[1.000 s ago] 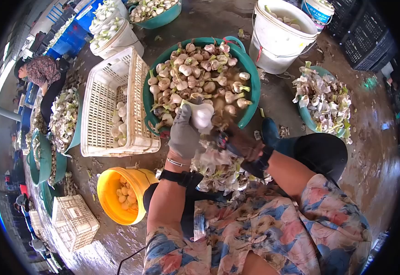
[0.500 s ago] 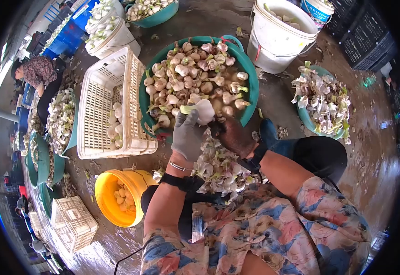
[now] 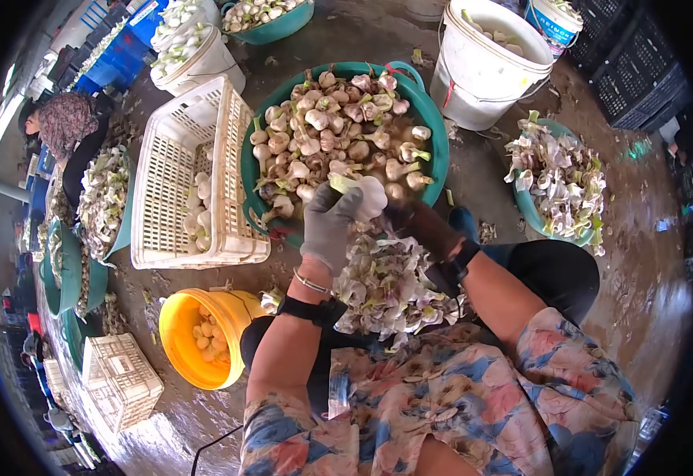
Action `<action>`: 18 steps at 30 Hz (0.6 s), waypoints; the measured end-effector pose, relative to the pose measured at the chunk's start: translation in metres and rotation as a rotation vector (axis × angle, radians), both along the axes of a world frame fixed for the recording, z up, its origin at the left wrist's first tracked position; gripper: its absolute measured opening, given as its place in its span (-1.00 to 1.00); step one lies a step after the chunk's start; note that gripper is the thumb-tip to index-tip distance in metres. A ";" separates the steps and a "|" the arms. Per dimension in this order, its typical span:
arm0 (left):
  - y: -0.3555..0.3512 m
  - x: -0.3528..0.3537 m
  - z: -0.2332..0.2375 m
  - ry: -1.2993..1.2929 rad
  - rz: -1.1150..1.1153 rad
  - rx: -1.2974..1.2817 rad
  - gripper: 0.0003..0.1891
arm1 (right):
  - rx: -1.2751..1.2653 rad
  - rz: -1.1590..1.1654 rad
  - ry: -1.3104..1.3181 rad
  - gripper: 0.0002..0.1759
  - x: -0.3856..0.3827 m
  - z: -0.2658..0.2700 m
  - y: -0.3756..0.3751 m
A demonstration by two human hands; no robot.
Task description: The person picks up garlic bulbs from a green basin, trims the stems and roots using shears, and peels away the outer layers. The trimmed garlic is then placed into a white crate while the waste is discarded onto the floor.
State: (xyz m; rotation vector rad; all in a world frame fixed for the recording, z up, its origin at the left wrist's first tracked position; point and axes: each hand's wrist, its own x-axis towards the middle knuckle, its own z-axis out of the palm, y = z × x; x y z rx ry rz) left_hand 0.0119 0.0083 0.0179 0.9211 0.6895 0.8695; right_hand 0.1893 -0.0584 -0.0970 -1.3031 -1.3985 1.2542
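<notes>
My left hand (image 3: 328, 228), in a grey glove, grips a garlic bulb (image 3: 373, 198) with a white, smooth head; its short green stem pokes out by the thumb. Close to the bulb's right side is my right hand (image 3: 427, 230) in a dark brown glove, fingers curled in and a little blurred; what they pinch is hidden. Below both hands lies a heap of papery garlic skins (image 3: 390, 289) at my lap. Just beyond them stands a green tub (image 3: 440, 151) of unpeeled garlic bulbs (image 3: 315, 119), some in murky water.
Left of the tub stands a white plastic crate (image 3: 173, 174) with peeled bulbs; a yellow bucket (image 3: 239, 305) is nearer me. A white bucket (image 3: 446, 87) stands at the back right, a basin of skins (image 3: 561, 178) at the right. Another person (image 3: 69, 131) sits at far left.
The bulb and my left hand have shifted slightly right and tilted. My right hand has moved a little right and away from the bulb's underside.
</notes>
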 end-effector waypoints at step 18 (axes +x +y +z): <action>0.017 -0.001 -0.016 0.360 -0.116 0.207 -0.58 | 0.701 -1.171 -0.592 -0.48 0.243 0.177 0.130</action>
